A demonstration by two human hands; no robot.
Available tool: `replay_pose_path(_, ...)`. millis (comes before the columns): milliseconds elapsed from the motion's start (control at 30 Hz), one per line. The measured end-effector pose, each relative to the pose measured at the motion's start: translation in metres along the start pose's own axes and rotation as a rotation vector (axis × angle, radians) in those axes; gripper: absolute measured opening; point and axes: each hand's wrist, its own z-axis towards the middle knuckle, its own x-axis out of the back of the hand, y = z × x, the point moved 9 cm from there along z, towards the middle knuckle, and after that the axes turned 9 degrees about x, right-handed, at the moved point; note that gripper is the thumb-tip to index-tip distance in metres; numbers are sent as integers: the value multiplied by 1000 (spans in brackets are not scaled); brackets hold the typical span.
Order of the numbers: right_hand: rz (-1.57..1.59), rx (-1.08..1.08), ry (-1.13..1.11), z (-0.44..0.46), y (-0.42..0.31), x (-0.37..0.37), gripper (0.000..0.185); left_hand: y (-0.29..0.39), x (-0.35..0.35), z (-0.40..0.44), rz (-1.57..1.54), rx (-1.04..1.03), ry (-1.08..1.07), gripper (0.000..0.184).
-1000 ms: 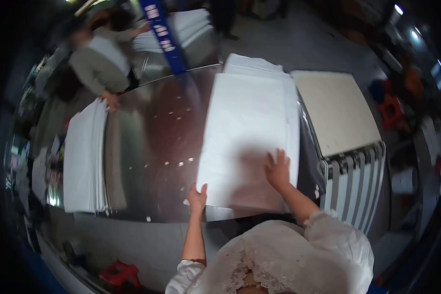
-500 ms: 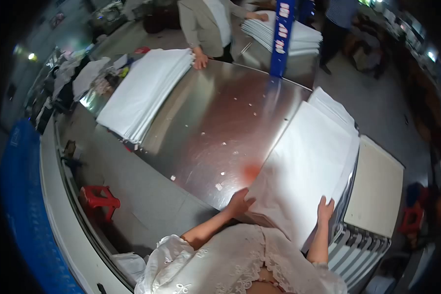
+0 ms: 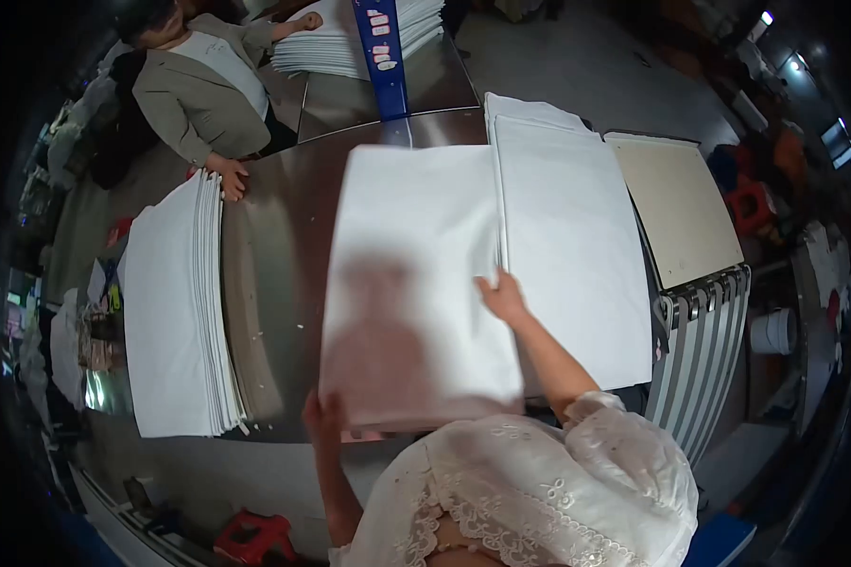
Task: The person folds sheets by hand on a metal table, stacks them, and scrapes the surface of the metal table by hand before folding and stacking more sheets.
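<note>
A rectangular, folded white cloth (image 3: 416, 203) lies over the metal table in front of me, with a dark shadow across its lower half. My left hand (image 3: 324, 418) is closed at its near left corner; the fingers there are dim and partly hidden. At the cloth's right edge, my right hand (image 3: 504, 298) grips with the thumb on top, the other fingers partly out of sight. Right beside it is a stack of white cloths (image 3: 577, 246), whose left side meets the cloth's edge.
Another white cloth stack (image 3: 170, 302) lies at the left of the metal table (image 3: 279, 227). A person (image 3: 203, 94) stands across, one hand on the table edge. A blue post (image 3: 380, 61) rises behind. A beige board (image 3: 676, 208) and striped fabric (image 3: 700, 354) are at right, a red stool (image 3: 255, 537) below.
The folded white cloth has come off the right stack and moved left onto the table, both hands with it. My view has turned to the right.
</note>
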Motion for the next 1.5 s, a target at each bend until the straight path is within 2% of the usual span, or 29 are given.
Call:
replay_pose_path(33, 27, 49, -178, 4, -37, -28, 52, -24, 25, 13, 151, -6, 118, 24)
replay_pose_path(67, 17, 110, -237, 3, -62, -52, 53, -50, 44, 21, 301, -8, 237, 25)
replay_pose_path(100, 109, 61, -355, 1, -92, -65, 50, -64, 56, 24, 452, -7, 354, 27)
replay_pose_path(133, -6, 219, -252, 1, -110, -65, 45, -64, 58, 25, 434, -74, 397, 28)
replay_pose_path(200, -103, 393, -118, 2, -120, -44, 43, -67, 63, 19, 402, -203, 474, 31)
replay_pose_path(233, -154, 474, -64, -2, -122, -26, 42, -57, 47, 17, 308, -181, 333, 31)
replay_pose_path(300, -267, 488, 100, -15, -109, 43, 43, -26, -9, 12, 191, -111, 42, 30)
replay_pose_path(333, -431, 415, 256, -24, -63, 76, 43, -15, -45, 5, 162, -70, -105, 30)
replay_pose_path(400, -727, 213, 280, -53, 24, 146, 43, 24, -123, -24, 32, -131, -303, 28)
replay_pose_path(467, -1007, -79, 332, -103, 117, 213, 48, 48, -201, -56, 122, -647, -251, 25)
replay_pose_path(500, -1052, -76, 375, -124, 143, 240, 50, 52, -241, -71, 85, -641, -343, 27)
replay_pose_path(533, -1059, -171, 384, -137, 169, 259, 52, 60, -275, -87, 51, -636, -434, 30)
replay_pose_path(567, -1027, -301, 338, -147, 185, 272, 55, 70, -292, -95, 104, -555, -439, 34)
replay_pose_path(633, -850, -376, 255, -149, 187, 281, 60, 90, -310, -112, 213, -395, -454, 41)
replay_pose_path(667, -748, -401, 239, -149, 188, 283, 61, 64, -321, -107, 133, -113, -486, 49)
replay_pose_path(833, -530, -466, 260, -143, 216, 296, 72, 67, -322, -118, 230, -81, -263, 56)
replay_pose_path(967, -493, -490, 221, -136, 222, 303, 76, 70, -327, -126, 242, -37, -227, 63)
replay_pose_path(1067, -507, -500, 260, -135, 215, 305, 75, 75, -335, -125, 257, -173, -182, 64)
replay_pose_path(1167, -489, -486, 279, -127, 215, 310, 75, 82, -338, -120, 299, -112, -175, 63)
replay_pose_path(1267, -510, -413, 326, -117, 220, 316, 71, 103, -347, -104, 374, -106, -196, 47)
replay_pose_path(1367, -512, -319, 406, -107, 220, 322, 59, 119, -370, -73, 349, -270, -238, 31)
replay_pose_path(1467, -446, -245, 450, -97, 209, 329, 43, 160, -345, -106, 25, -540, -90, 23)
replay_pose_path(1500, -417, -228, 458, -94, 203, 330, 38, 156, -344, -107, -11, -532, -74, 22)
